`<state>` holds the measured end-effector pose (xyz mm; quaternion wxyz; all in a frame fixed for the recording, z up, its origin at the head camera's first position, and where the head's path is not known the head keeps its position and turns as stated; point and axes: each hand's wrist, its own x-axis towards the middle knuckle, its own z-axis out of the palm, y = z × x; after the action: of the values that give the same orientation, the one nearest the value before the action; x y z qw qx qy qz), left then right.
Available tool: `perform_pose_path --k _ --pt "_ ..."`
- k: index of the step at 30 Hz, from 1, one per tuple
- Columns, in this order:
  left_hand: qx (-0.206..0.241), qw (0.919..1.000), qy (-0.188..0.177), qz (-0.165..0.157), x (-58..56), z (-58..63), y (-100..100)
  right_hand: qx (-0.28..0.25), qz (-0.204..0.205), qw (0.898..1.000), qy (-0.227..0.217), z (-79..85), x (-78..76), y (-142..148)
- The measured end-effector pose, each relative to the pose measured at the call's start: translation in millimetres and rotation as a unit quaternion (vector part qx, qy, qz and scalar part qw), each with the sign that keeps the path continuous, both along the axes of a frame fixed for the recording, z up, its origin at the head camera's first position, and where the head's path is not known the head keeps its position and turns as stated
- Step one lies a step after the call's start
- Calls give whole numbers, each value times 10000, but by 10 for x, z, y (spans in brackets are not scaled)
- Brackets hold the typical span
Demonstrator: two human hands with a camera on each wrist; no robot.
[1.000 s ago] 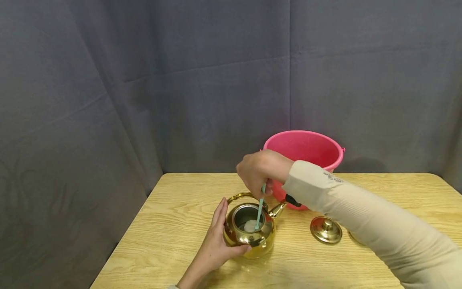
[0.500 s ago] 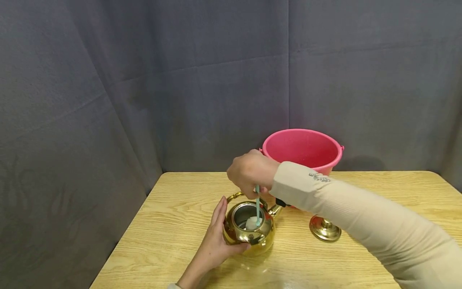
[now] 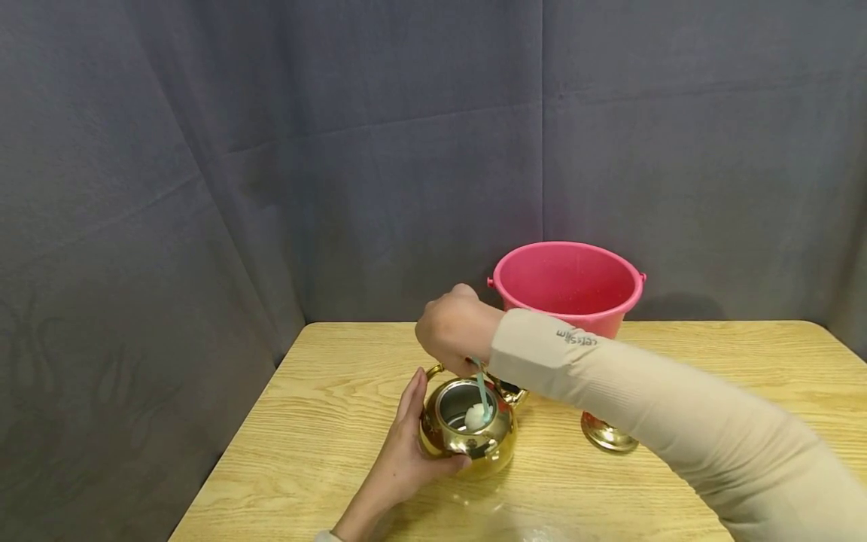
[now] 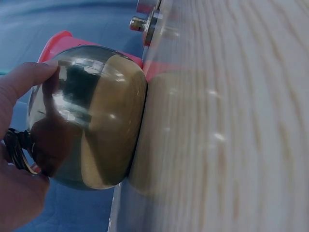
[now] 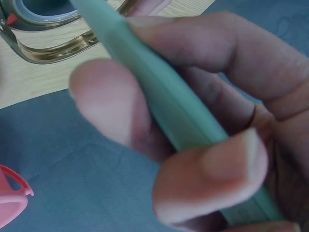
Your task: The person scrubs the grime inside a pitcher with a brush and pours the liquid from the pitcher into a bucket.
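Observation:
A gold kettle (image 3: 497, 452) without its lid stands on the wooden table, its round opening facing up. My left hand (image 3: 403, 459) grips the kettle's near left side, thumb toward the front and fingers round the far side. Over the opening, my right hand (image 3: 447, 331) holds a cleaning brush by its mint-green handle (image 3: 482, 388), pinched between fingers and thumb in the right wrist view. The brush's white, rounded head (image 3: 476, 416) is inside the kettle, near the right of the rim. The hand and sleeve partly hide the kettle's handle and spout.
Behind the right forearm stands a pink bucket (image 3: 612, 325), near the table's back edge. The gold lid (image 3: 607, 436) lies on the table (image 3: 305, 421) right of the kettle, partly covered by the sleeve. Grey cloth (image 3: 406, 150) hangs behind and at the left.
My right hand has shifted left over the kettle, and the brush handle now leans the other way, its white head moved slightly up and right. The left hand and kettle stay in place.

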<state>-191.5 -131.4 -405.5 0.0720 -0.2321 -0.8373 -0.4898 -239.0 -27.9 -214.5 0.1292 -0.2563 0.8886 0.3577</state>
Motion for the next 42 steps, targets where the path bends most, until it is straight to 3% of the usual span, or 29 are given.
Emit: perform_pose_path --k 5,9,24,33,39,42 --pt "163 9996 33 -211 107 175 32 103 -13 9998 186 -25 19 -40" --pt "71 9999 -59 -130 128 222 38 60 45 9995 322 -32 30 -46" --pt "-7 10000 31 -65 78 190 33 -251 -7 9986 469 -46 48 -37" --pt "-272 9993 229 60 -121 -104 -20 -505 -115 9969 590 -64 53 -20" --pt "-46 10000 29 -17 41 149 30 -628 -153 9957 666 -74 47 -10" --pt "-87 10000 38 10 7 87 15 -694 -174 9950 691 -81 44 -7"
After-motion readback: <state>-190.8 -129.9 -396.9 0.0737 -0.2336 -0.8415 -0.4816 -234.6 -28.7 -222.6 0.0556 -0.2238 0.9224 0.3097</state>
